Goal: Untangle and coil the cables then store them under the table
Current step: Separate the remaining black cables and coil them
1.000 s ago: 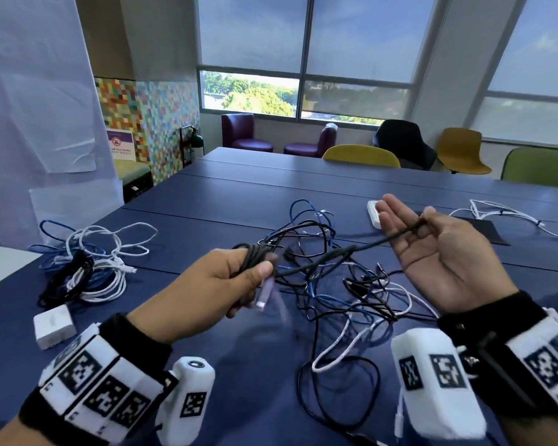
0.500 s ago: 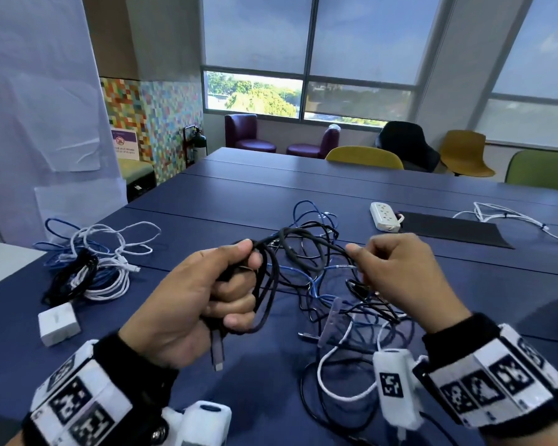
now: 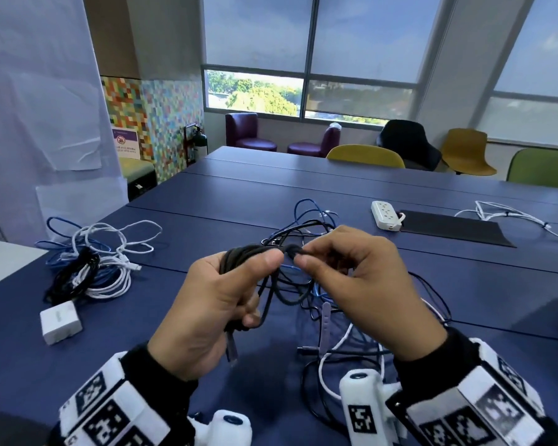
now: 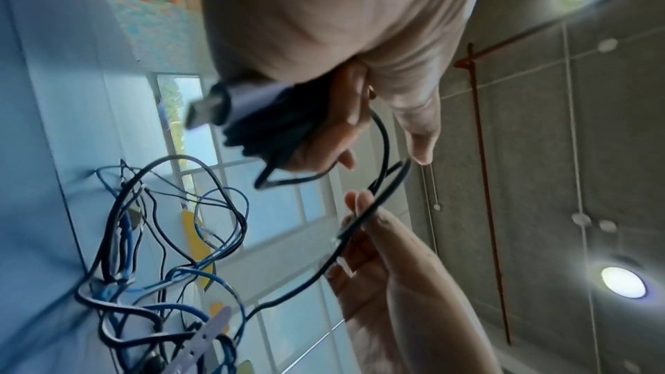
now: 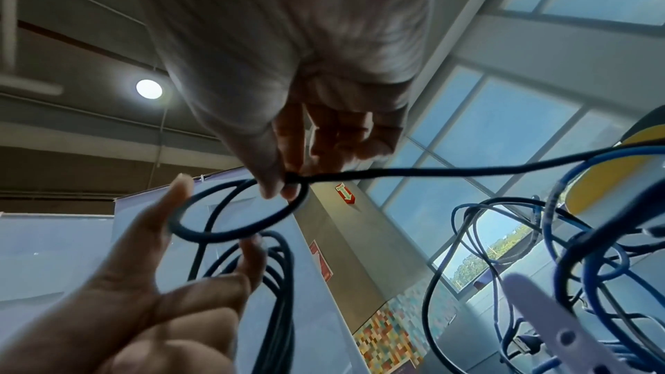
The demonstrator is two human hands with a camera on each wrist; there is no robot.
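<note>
The black cable (image 3: pixel 255 255) was up off the surface (image 3: pixel 400 284), several loops of it bunched in the left hand (image 3: pixel 213 304), whose grip was closed round the bundle with the thumb pressed over the top; its USB plug (image 3: pixel 232 349) dangled just below that grip. Right beside it, the right hand (image 3: pixel 358 284) pinched the same cable between thumb and forefinger, the other fingers loosely curled, laying one more small loop toward the bundle. From that pinch the free length ran down and away into the tangle (image 3: pixel 306 226) of blue and black leads beyond and beneath both hands, with a white cable (image 3: pixel 322 375) snaking out on the near side. So this coil looked partly wound, its tail not yet clear of the knot. Well off to the left of the grip sat a pile of coiled cables (image 3: pixel 87 265) and a white adapter (image 3: pixel 60 321); far to the right, a power strip (image 3: pixel 385 214). By my reckoning most of the sorting remained, and nothing could be seen stored under the table.
</note>
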